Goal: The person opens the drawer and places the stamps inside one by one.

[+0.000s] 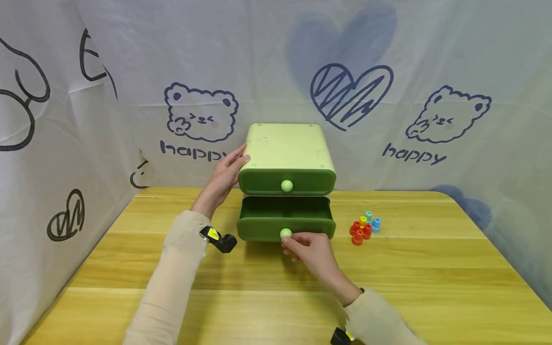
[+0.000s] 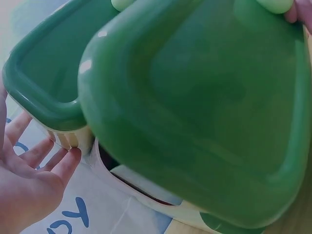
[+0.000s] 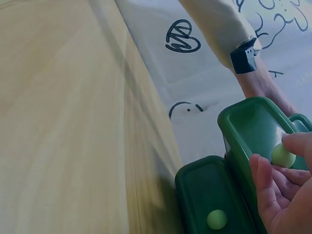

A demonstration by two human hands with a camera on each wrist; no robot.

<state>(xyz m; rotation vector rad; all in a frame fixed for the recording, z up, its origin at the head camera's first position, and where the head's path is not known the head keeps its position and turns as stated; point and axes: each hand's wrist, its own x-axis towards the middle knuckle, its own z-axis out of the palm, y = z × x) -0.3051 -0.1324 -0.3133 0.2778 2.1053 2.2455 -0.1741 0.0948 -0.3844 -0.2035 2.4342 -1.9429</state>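
A cabinet (image 1: 284, 143) with a pale yellow-green top and dark green drawers stands on the table near the back. My left hand (image 1: 221, 181) rests against its left side, fingers stretched along the upper part. With thumb and fingers, my right hand (image 1: 316, 254) pinches the round pale green knob (image 1: 286, 233) of a drawer (image 1: 258, 230) that is pulled out. The inside of this drawer looks dark. Above it, the top drawer (image 1: 263, 183) is closed. The right wrist view also shows a lower drawer (image 3: 200, 195) with its own knob (image 3: 217, 219), hidden in the head view.
Several small cone-shaped pieces (image 1: 358, 237) in red, yellow, blue and teal stand in a cluster right of the cabinet. A white cloth (image 1: 276, 57) with drawn bears and hearts hangs behind the wooden table (image 1: 431, 268) and along its sides.
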